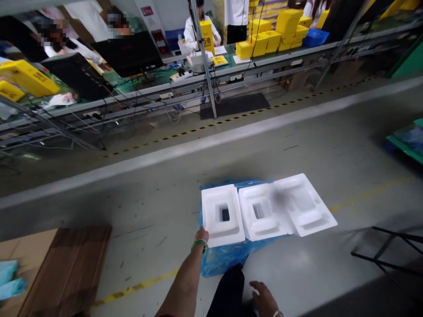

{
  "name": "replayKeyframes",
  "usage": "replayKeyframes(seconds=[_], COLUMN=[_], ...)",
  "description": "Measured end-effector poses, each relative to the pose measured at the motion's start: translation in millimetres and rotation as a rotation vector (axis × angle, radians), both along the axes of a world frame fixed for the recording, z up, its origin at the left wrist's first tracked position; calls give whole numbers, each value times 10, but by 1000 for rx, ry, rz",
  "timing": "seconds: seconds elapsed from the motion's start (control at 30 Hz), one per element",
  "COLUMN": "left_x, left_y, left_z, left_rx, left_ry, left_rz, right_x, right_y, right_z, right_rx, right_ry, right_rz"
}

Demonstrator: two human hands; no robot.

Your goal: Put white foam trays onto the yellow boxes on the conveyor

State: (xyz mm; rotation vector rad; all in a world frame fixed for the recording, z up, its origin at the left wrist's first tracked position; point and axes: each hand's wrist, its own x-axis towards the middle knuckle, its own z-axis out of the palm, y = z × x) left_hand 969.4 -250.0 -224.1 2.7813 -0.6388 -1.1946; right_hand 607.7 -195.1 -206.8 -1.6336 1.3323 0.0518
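grey workshop floor (148, 193) all round, w/ a blue plastic bag (224, 259) standing on it, in front of the person. white moulded trays sit at the bag's top: a left stack (211, 198) w/ a rectangular hole in the middle, a middle stack (264, 225) right next to it w/ a similar hole, & a right-hand tray (304, 202) that sticks out past the bag's right side, meeting the middle stack. small blurred dark patch over the middle/right trays, can't tell what it is.

left hand (202, 234), green bangle (200, 243) on the wrist, is at the left stack's outer edge, on the bag's near left; fingers mostly hidden, so can't tell if it's gripping. right hand (262, 295) is off the bag, on its near side & a bit right, holding nothing, fingers loosely curled. dark trouser leg (229, 290) just near side of the bag.

well left of the bag: cardboard stack (72, 264). right of it: black metal legs (380, 259). far beyond it: long green tabletop (158, 78) w/ monitor (127, 53), yellow boxes (287, 26), blue bin (315, 38), & co-workers behind.
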Motion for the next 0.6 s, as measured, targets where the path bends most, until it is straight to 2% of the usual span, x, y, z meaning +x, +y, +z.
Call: replayKeyframes(seconds=[0.07,0.17,0.27,0.33,0.4,0.47,0.53,0.6], left_x=[38,-32,-331,-637,-958,-1218,-1365,-1387], left_y=[80,180,239,258,256,216,116,-57], left_z=[86,271,453,544,602,614,565,449], left_rx=[-34,-108,-194,-238,-270,-291,-306,-295], left_ry=[38,88,125,168,251,360,434,406], left_rz=[-22,-116,-302,-436,-558,-656,-707,-681], right_x=[-27,10,56,-6,-190,-491,-849,-1172], right_y=[-179,-475,-725,-827,-851,-792,-659,-476], right_z=[106,431,777,904,916,847,753,677], right_rx=[-23,-43,18,49,23,-17,-42,-46], right_ry=[-55,-174,-313,-378,-323,-152,33,160], right_rz=[-90,-314,-516,-620,-734,-854,-935,-992])
